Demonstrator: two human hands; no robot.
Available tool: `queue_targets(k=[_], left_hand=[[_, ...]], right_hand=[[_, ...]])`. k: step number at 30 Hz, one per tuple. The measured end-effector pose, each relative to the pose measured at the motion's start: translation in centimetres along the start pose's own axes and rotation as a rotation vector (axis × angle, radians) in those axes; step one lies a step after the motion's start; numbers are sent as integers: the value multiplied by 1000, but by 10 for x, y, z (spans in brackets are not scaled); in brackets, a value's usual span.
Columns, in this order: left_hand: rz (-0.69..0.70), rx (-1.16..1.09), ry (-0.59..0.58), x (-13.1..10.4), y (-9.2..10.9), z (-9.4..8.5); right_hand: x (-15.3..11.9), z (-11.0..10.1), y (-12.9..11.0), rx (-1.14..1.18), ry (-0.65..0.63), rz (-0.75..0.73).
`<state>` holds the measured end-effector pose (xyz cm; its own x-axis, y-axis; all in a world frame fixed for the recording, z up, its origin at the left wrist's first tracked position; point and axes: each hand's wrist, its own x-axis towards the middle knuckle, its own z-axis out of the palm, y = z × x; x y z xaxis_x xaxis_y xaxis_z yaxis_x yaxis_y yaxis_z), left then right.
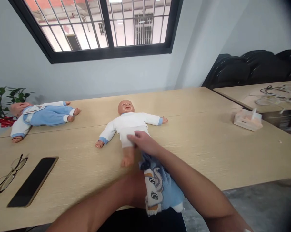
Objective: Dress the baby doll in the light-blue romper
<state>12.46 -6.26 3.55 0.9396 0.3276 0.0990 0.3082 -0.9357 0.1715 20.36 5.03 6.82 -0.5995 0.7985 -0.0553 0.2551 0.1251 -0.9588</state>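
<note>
A baby doll [126, 107] lies face up on the wooden table, wearing a white top [129, 121] with blue cuffs. My right hand [144, 141] is at the doll's lower body, its fingers on the white cloth there. One bare doll leg [127, 157] points toward me; the other is hidden behind my hand and the garment. A light blue garment [168, 190] with an elephant face hangs over the table's near edge, below my right forearm. My left hand [138, 183] is blurred and partly behind this garment, so its fingers are hidden.
A second doll [48, 115] in blue trousers lies at the back left beside a plant [1, 103]. Glasses [8, 175] and a phone [33, 182] are at the near left. A tissue pack [248, 120] sits at right, near cables [276, 96] and stacked black chairs [235, 71].
</note>
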Motion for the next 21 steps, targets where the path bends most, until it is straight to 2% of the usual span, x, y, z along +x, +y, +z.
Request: queue_targets(k=[2,4,6,9,13,14,16,18,21], left_hand=[[85,58,3,-1,-3,-5],[100,70,12,-5,-7,-10],[52,9,28,-12,-13,-12],[-100,-196,87,-31,-22,-11],[-387,-537,212,-62,-27,-12],[-455,-600,235,-69,-27,-14],[-539,-661,262,-81,-26,-18],[-566,-645,297,-93,-27,-18],[-649,-564,463,-115,-31,-6]], right_hand=[[5,-4,3,344,61,-2],[7,-9,7,499,37,25],[6,-12,10,473,-27,71],[2,-17,12,359,-118,120],[-3,-20,10,408,-403,118],[-3,-21,10,433,-441,115],[-2,-22,11,451,-435,108],[0,-23,12,429,-393,90],[0,-27,13,330,-375,48]])
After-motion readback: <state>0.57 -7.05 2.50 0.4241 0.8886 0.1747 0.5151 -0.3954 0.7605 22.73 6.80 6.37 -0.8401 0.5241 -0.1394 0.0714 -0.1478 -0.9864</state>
